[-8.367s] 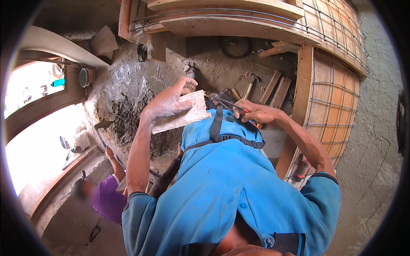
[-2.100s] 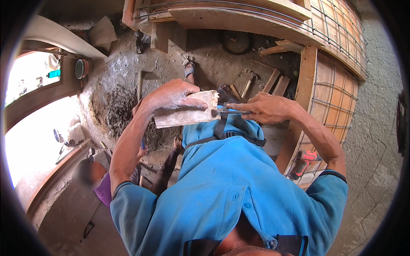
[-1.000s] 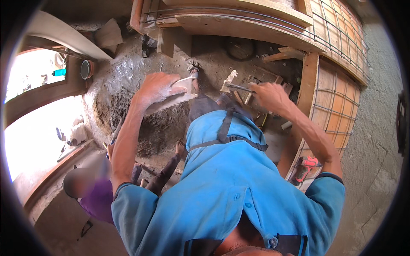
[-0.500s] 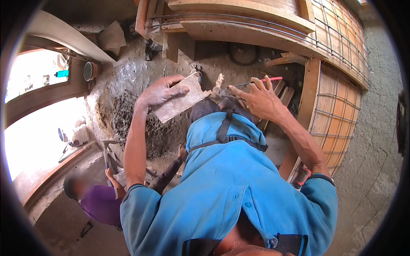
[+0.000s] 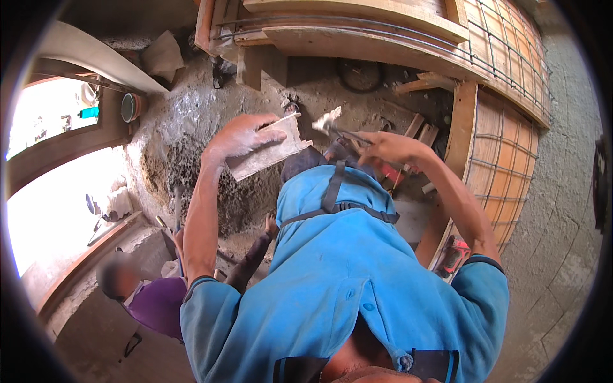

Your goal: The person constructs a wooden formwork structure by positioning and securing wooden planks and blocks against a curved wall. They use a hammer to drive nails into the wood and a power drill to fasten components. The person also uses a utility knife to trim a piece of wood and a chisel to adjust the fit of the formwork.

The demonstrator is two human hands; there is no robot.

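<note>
My left hand (image 5: 252, 135) is closed on a flat, pale grey board (image 5: 271, 151) with a ragged end, its thumb over the top and its fingers mostly hidden at the edge. My right hand (image 5: 389, 148) is closed around a thin dark metal tool (image 5: 350, 135). On the tip of that tool sits a pale, wet-looking lump of mortar (image 5: 327, 121), just beyond the board's ragged end. Most of the tool's handle is hidden by the hand. Below the palm shows something red (image 5: 391, 172); whether it belongs to the tool I cannot tell.
Wooden formwork (image 5: 377, 54) with rebar mesh (image 5: 504, 153) rises ahead and right. A co-worker in purple (image 5: 156, 306) is at lower left, near rough soil. A bucket (image 5: 131, 107) stands by the bright opening. A red-and-black power tool (image 5: 453, 255) lies beside my right elbow.
My right hand has turned, and its fingers have closed over the tool. The tool's loaded tip has swung slightly. The board stays nearly still. The co-worker's arm and hand tool have shifted.
</note>
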